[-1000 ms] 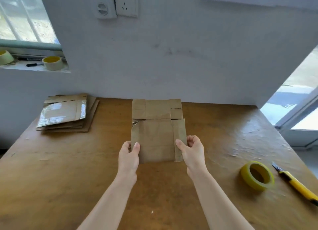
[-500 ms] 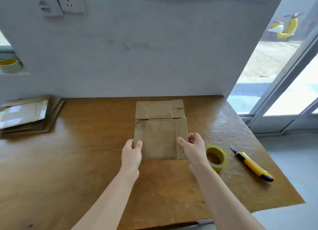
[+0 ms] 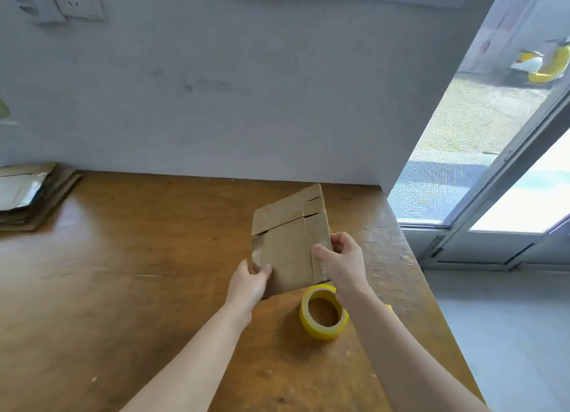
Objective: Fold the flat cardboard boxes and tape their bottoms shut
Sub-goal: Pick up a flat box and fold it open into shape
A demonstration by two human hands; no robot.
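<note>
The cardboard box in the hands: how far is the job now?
Done: no folded box stands on the table. In hand: the left hand and right hand grip the flat cardboard box by its side edges, not yet opened. Left: open it, fold the bottom flaps, tape them with the yellow tape roll beside it; then the stack of flat cardboard at the far left.

Flat brown cardboard box (image 3: 290, 242), tilted, beside yellow tape roll (image 3: 324, 312).

Flat cardboard stack (image 3: 27, 195), 9 o'clock: was cut off by the left edge.
Yellow sliver (image 3: 391, 311), 4 o'clock: lay mostly hidden behind right forearm (image 3: 401, 350).
Scooter (image 3: 546, 63), 2 o'clock: was blurred, cropped.
</note>
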